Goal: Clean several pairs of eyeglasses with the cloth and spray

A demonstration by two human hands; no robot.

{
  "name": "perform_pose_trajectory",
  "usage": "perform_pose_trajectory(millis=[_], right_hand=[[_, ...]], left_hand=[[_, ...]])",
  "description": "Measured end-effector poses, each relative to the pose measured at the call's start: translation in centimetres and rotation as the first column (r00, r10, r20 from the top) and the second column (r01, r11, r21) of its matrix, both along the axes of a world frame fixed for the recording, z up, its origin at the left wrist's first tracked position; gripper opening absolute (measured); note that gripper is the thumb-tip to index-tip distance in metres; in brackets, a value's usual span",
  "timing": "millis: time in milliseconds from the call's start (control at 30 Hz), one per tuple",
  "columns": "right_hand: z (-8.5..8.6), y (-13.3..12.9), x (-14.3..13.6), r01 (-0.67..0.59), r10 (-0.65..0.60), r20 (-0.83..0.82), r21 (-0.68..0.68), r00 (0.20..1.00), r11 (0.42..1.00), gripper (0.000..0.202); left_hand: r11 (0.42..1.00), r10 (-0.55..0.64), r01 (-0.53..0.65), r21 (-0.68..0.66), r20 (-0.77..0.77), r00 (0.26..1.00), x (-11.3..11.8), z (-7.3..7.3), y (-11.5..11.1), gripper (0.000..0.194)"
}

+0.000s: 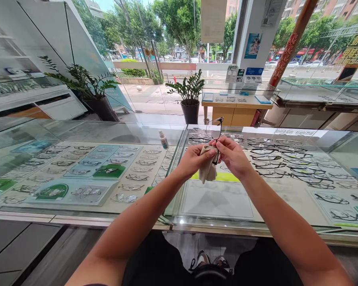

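Note:
A pair of eyeglasses point(214, 129) with a thin dark frame is held up over the glass counter, one lens pointing upward. My left hand point(198, 155) is closed on a beige cleaning cloth point(208, 174), which is wrapped about the lower part of the glasses and hangs down below the fingers. Fingers of my right hand point(233, 158) pinch the glasses' frame just right of the cloth. The lower lens is hidden by the cloth and fingers. On the countertop, left of my hands, stands a small white spray bottle point(163, 140).
Beneath me runs a glass display counter point(217, 198) with rows of eyeglasses point(268, 157) inside, on both sides. Potted plants point(189, 97) stand behind it by the window. A wooden display cabinet point(237, 113) is farther back, right of the middle plant.

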State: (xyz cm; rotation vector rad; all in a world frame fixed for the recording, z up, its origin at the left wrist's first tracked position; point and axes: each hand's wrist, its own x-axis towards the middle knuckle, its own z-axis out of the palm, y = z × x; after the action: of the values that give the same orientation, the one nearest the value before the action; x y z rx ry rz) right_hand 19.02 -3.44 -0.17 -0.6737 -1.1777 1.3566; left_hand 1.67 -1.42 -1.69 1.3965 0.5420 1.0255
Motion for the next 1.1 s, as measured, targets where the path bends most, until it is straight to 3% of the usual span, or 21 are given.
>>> perform_pose_trajectory(millis=[233, 467, 700, 1100], right_hand=[[-0.3, 0.1, 0.1, 0.006, -0.015, 0.071, 0.117, 0.997, 0.993, 0.031], [-0.9, 0.4, 0.3, 0.004, -0.016, 0.079, 0.154, 0.997, 0.988, 0.024], [-0.6, 0.2, 0.3, 0.033, -0.037, 0.052, 0.079, 0.998, 0.996, 0.031], [-0.2, 0.5, 0.3, 0.074, -0.076, -0.066, -0.035, 0.995, 0.997, 0.032]], left_hand=[[0.998, 0.007, -0.004, -0.057, 0.052, 0.999, 0.4, 0.2, -0.1, 0.053], [0.994, -0.056, 0.063, -0.085, 0.084, 0.995, 0.0, -0.3, 0.4, 0.043], [0.992, -0.076, 0.080, -0.093, 0.045, 0.996, -0.1, -0.1, 0.2, 0.038], [0.996, -0.042, 0.040, -0.077, -0.022, 0.999, -0.1, -0.2, 0.0, 0.050]])
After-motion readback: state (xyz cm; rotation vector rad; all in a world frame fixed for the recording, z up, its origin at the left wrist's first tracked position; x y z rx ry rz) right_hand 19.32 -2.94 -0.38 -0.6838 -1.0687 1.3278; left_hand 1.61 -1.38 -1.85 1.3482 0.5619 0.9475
